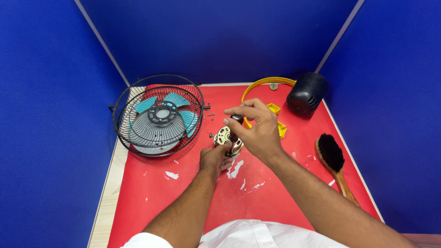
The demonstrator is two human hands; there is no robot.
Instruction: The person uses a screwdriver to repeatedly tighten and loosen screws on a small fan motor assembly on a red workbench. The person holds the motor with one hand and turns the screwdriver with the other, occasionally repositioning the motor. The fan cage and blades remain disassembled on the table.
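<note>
Setting: blue partition walls around a desk point(193, 202) with a scuffed red top.
Motor: a small metal fan motor point(225, 138) sits mid-desk, between the two hands.
Left hand point(213, 158): closed around the motor's near lower side, bracing it.
Right hand point(257, 128): just above and right of the motor, fingers wrapped on a dark-handled screwdriver point(235, 126) standing upright on the motor.
Left of hands: black wire fan cage point(158, 115) with teal blades.
Behind: yellow curved bracket point(264, 82), black motor cover point(307, 93).
Right edge: wooden brush point(333, 160).
</note>
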